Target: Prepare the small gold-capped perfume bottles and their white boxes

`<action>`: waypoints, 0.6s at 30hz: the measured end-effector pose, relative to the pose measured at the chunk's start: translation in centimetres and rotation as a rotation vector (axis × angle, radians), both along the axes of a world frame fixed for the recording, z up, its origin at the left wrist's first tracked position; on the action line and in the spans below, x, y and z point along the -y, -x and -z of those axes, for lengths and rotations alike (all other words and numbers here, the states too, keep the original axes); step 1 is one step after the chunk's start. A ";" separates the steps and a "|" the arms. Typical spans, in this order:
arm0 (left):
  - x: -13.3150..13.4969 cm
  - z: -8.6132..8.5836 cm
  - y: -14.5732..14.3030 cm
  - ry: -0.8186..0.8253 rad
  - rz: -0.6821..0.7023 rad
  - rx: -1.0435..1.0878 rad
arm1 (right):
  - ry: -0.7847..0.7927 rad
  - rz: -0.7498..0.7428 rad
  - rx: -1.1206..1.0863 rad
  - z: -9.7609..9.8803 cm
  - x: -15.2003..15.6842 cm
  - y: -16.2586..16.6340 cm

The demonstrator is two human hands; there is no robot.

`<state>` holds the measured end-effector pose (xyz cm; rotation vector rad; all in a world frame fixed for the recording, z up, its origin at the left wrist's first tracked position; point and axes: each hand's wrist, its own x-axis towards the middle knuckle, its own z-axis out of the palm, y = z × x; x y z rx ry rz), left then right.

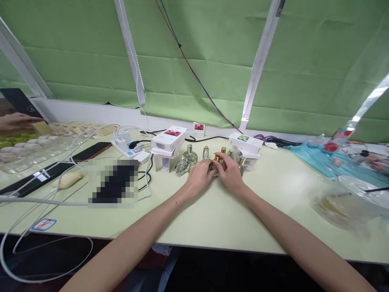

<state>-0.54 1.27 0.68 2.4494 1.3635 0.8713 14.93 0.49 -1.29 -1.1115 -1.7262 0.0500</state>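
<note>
Several small glass bottles, like perfume bottles, are grouped in the middle of the table. Between my hands is a gold-capped bottle (217,157), its lower part hidden by my fingers. My left hand (199,175) is closed around its low left side. My right hand (231,172) curls in from the right, fingertips at the bottle near its cap. To the left of my left hand stands a silver-capped glass bottle (190,152), with a rounded clear glass bottle (182,165) in front of it. Behind my hands are a slim clear bottle (206,152) and another gold-capped bottle (223,150).
White boxes with a red picture (169,138) and a green picture (245,142) flank the bottles. Left lie a power strip (130,151), cables, phones and a pale computer mouse (69,179). Another person's hand (18,121) is far left. A clear plastic container (343,207) stands right.
</note>
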 end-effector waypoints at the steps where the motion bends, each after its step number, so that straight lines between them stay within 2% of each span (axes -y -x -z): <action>1: 0.0 0.0 0.0 0.003 -0.002 -0.002 | 0.002 0.004 0.002 0.0 0.0 0.0; 18: 0.1 -0.2 0.0 0.008 -0.004 -0.015 | 0.023 0.038 -0.030 -0.3 -0.3 -0.1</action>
